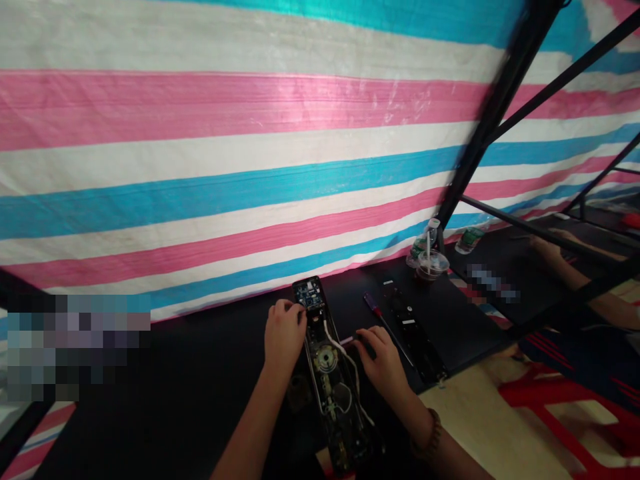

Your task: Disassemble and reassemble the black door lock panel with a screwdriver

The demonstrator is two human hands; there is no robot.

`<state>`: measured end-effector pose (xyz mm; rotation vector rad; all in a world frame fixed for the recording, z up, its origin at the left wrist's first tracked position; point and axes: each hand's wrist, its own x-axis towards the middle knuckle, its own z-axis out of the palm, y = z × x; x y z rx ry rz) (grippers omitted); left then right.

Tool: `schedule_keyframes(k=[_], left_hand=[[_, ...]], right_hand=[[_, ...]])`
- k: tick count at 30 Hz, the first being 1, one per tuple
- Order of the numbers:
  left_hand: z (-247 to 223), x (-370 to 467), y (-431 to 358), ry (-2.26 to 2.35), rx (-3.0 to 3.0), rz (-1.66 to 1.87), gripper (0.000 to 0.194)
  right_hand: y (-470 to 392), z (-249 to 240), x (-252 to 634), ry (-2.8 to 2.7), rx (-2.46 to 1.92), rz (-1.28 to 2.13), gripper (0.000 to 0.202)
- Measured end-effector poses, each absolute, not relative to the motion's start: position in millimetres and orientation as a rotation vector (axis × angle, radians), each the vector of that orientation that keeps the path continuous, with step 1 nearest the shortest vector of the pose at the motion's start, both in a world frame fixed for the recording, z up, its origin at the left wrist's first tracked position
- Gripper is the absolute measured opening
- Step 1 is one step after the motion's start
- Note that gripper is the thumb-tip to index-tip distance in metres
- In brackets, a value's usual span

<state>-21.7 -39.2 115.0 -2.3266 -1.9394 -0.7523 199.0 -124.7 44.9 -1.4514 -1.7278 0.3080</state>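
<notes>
A long black opened device [327,360] lies on the black table [200,373], its inside facing up. Near its far end is a blue-green circuit board [309,295]; a round part and white wires show further down. My left hand [286,335] rests at the device's left edge beside the board, fingers bent together; what they hold, if anything, is hidden. My right hand [379,357] is just right of the device, thumb and fingers pinched on a thin pale strip [346,341] that reaches toward the white wires.
Right of the device lie a purple-handled screwdriver [373,305] and a long black cover [413,333]. A plastic cup with a straw [431,265] and bottles stand at the back right. Another person's arms [575,273] are at the far right, beyond a black metal frame.
</notes>
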Motion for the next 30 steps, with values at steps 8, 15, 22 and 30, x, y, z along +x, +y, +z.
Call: schedule_keyframes(k=[8,15,22,30], left_hand=[[96.8,-9.6,-39.1,-1.922,-2.330,-0.865,0.024],[113.2,-4.7,-50.3,-1.969,-2.239,-1.190,0.021],[82.8,-18.8,-103.9,-2.444,-1.769,-1.967,0.035],[42.5,15.7,-146.1,-2.590,-1.816,-2.176,0.066]], right_hand=[[-133.6,10.8,220.9,-1.725,-1.720,0.233,0.027],[-109.1,79.3,143.4,-1.863,-1.433,0.290,0.017],[-86.6,82.6,113.7,-1.943,-1.555,0.477,0.016],[-72.7,94.6,111.4,-1.848,-1.511,0.599,0.010]])
